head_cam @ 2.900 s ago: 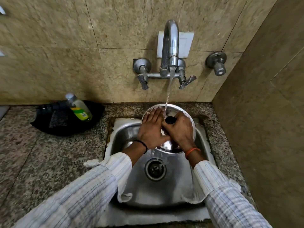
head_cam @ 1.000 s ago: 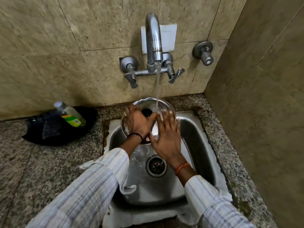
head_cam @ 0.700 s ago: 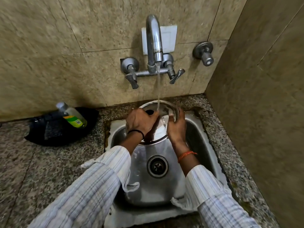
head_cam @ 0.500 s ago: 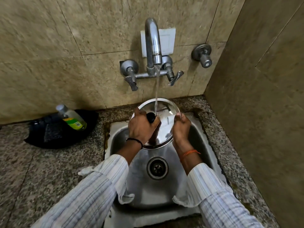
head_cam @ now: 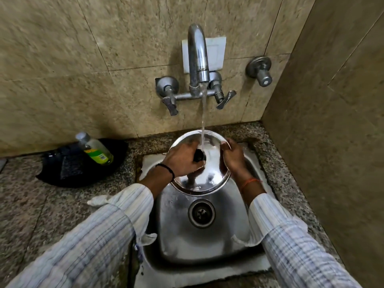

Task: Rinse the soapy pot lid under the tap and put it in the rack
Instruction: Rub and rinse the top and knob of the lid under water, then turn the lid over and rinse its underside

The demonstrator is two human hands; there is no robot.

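We note a glossy steel pot lid [head_cam: 209, 177] and sink [head_cam: 182, 242]. Counter [head_cam: 37, 204]: speckled granite. Sleeves [head_cam: 87, 246]: striped cloth.

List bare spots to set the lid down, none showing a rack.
No rack in view. Free: granite counter in front of the black tray; sink basin around the drain. Crowded: the tray holds a bottle; the strip at the right wall is narrow.

Clear bottle [head_cam: 96, 150] with green-yellow label lies tilted in a black dish [head_cam: 83, 163] on the speckled granite counter [head_cam: 41, 204], left of the steel sink [head_cam: 187, 246]. Dark scouring pad [head_cam: 70, 167] also in dish. Separate wall valve [head_cam: 259, 70] on beige tiles.
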